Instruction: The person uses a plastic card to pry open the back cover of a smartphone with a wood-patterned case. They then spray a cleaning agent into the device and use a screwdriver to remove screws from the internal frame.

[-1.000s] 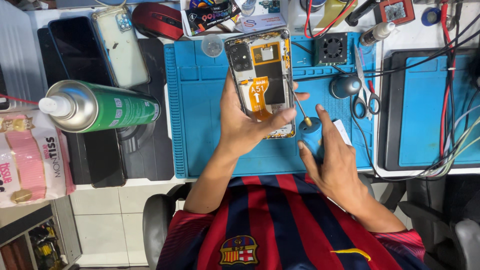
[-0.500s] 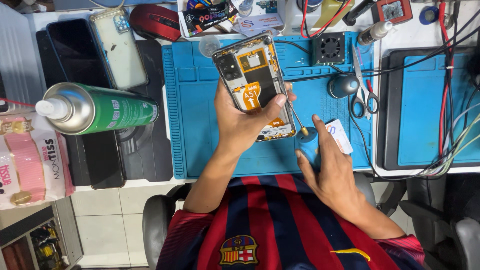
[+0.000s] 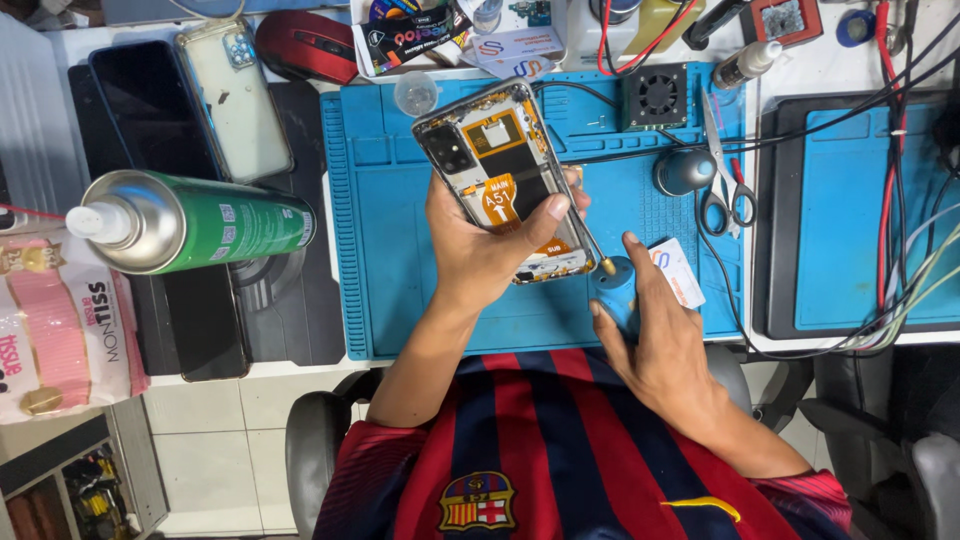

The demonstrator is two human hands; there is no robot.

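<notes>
Blue work mat (image 3: pixel 400 250) lies under everything: the left hand (image 3: pixel 480 250) grips the opened phone (image 3: pixel 500 170) above it, the right hand (image 3: pixel 655 340) clasps a small blue bottle (image 3: pixel 612 285). One pair of scissors (image 3: pixel 725 185) and one green spray can (image 3: pixel 200 222) flank the mat.

I see the left hand (image 3: pixel 480 250) gripping an opened phone (image 3: pixel 505 180): bare metal frame, matt black parts, glossy orange flex strips. My right hand (image 3: pixel 655 340) rests on a smooth blue plastic bottle (image 3: pixel 612 290) with a brass-coloured tip. The work mat (image 3: pixel 390 250) looks like matt blue rubber. Near the table's left edge lies a spray can (image 3: pixel 200 222), glossy green-painted metal, with a polished bare shoulder.
</notes>
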